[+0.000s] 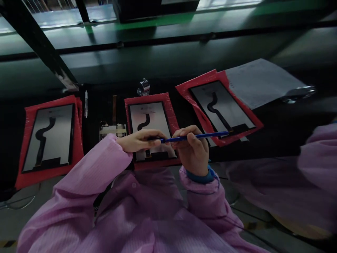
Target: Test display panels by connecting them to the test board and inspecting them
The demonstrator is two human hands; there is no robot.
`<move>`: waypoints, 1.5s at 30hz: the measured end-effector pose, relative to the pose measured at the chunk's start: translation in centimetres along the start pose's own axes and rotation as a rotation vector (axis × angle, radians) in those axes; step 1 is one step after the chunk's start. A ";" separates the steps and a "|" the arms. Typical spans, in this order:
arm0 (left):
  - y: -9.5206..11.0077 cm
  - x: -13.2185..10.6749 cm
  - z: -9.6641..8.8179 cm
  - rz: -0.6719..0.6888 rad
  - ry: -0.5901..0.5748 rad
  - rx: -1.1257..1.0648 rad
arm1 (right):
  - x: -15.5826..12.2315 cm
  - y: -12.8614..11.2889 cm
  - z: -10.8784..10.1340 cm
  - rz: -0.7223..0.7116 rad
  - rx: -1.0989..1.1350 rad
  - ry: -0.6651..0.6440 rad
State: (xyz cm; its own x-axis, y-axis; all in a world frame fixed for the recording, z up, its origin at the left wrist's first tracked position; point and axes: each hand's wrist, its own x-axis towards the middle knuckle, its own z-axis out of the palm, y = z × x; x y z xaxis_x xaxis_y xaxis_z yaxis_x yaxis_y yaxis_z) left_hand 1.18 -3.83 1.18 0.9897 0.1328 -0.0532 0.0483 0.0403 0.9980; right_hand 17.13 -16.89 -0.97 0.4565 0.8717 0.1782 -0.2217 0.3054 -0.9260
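My right hand (193, 149) is closed around a thin blue tool (202, 136) that points to the right. My left hand (140, 140) pinches the tool's left end with fingers pressed together. Both hands hover over the middle display panel (149, 119), which lies on a red sheet (172, 112) and shows a black curved flex cable. Pink sleeves cover both arms.
A second panel on a red sheet (48, 137) lies at the left, a third (222, 107) at the right with white paper (259, 82) behind it. A white pen (85, 103), a small circuit piece (112, 130) and a metal clip (144, 87) sit between. Another person's pink sleeve (319, 151) is at the right edge.
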 end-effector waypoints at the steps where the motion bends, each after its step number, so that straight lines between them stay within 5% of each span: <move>1: 0.0 0.0 0.1 -0.002 -0.012 -0.002 | 0.0 -0.1 0.0 -0.017 -0.010 0.004; 9: -0.4 0.0 1.1 0.045 -0.005 -0.155 | -0.8 0.1 -0.3 -0.158 -0.303 -0.013; 15: -0.3 -0.2 1.1 0.095 -0.023 -0.407 | -0.1 -0.2 1.3 -0.163 -0.316 -0.009; 24: -0.2 -0.4 0.1 0.054 0.156 -0.540 | 5.2 -3.4 3.4 -0.074 -0.438 -0.361; 30: 0.5 -0.8 -1.2 0.066 0.231 -0.555 | 7.9 -2.3 4.8 -0.020 -0.339 -0.554; 33: 0.8 -1.3 -3.2 0.029 0.305 -0.353 | 9.6 -1.3 5.3 0.011 -0.357 -0.611; 36: 1.1 -2.2 -5.5 0.017 0.567 0.141 | 12.0 -0.9 4.5 -0.036 -0.394 -0.601; 41: 0.7 -4.3 -8.1 -0.143 1.168 0.890 | 15.4 0.5 -0.9 0.016 -0.937 -0.122; 45: -0.4 -4.4 -8.5 -0.550 1.194 1.033 | 15.9 2.5 -4.7 0.303 -1.402 0.035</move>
State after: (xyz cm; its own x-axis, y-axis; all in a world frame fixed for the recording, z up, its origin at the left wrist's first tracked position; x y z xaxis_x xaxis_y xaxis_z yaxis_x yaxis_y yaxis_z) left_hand -4.31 3.97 0.74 0.1979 0.9740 0.1100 0.8750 -0.2261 0.4280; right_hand 27.94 -4.06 -1.98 0.5711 0.8178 -0.0707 0.6954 -0.5278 -0.4878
